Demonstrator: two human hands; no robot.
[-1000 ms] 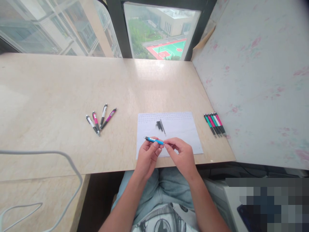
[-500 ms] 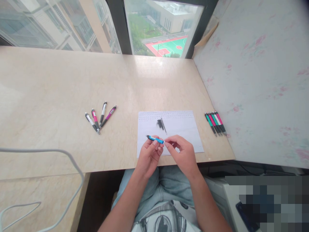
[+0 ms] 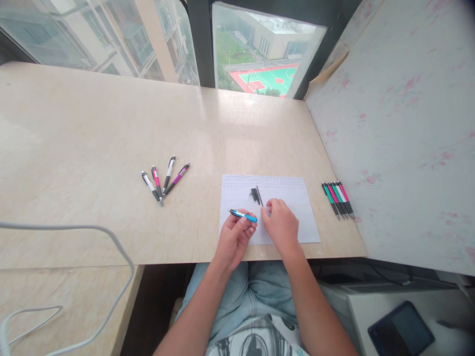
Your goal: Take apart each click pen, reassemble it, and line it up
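Observation:
My left hand (image 3: 236, 238) is closed on a blue pen barrel (image 3: 242, 215), which it holds level just above a white sheet of paper (image 3: 297, 198). My right hand (image 3: 281, 224) rests on that sheet with its fingers curled, the fingertips near several small black pen parts (image 3: 256, 195) lying on the paper. What the right fingers pinch, if anything, is hidden.
Several pens (image 3: 165, 179) lie fanned out on the beige table (image 3: 92, 133) to the left. A tight row of pens (image 3: 337, 198) lies at the right by the flowered wall panel (image 3: 401, 128). A white cable (image 3: 74, 237) loops at lower left. A window is behind the table.
My right hand has left the end of the blue pen and moved forward onto the paper toward the black parts. The left hand still holds the pen.

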